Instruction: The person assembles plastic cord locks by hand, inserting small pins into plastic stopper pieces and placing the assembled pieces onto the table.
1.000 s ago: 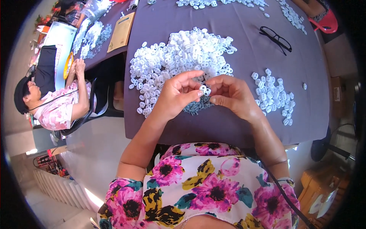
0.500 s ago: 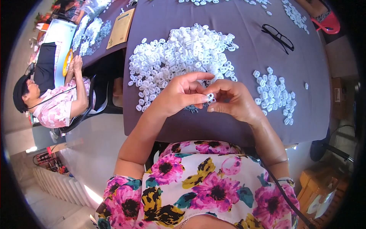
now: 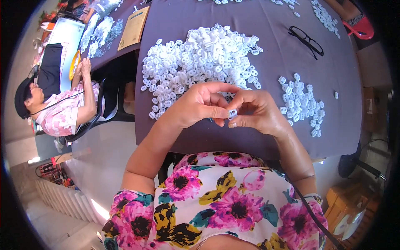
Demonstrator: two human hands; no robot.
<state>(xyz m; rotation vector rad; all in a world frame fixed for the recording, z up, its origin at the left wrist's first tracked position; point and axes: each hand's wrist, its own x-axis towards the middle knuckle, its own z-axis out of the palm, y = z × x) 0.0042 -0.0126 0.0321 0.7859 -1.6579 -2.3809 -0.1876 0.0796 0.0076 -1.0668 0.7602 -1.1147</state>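
Note:
Between my two hands, close to the near edge of the table, is a small white oval plastic piece with two holes [image 3: 232, 113]. My left hand [image 3: 199, 105] pinches it from the left with the thumb against its side. From the other side, the curled thumb and forefinger of my right hand [image 3: 261, 111] close on the same piece. Just beyond my hands spreads a big heap of similar white plastic pieces [image 3: 216, 50]. A smaller pile of these white pieces [image 3: 298, 100] lies to the right. Some small dark bits under my fingers are mostly hidden.
Black eyeglasses [image 3: 307, 41] lie on the dark tablecloth [image 3: 266, 46] at the far right. More white pieces [image 3: 325, 18] are scattered along the far side. At the left, a seated person [image 3: 62, 104] holds a yellow tray [image 3: 75, 64] beside another table with a brown envelope [image 3: 134, 28].
My hands have moved slightly down, and the white piece has turned so its holes face up more plainly. The view has shifted a little.

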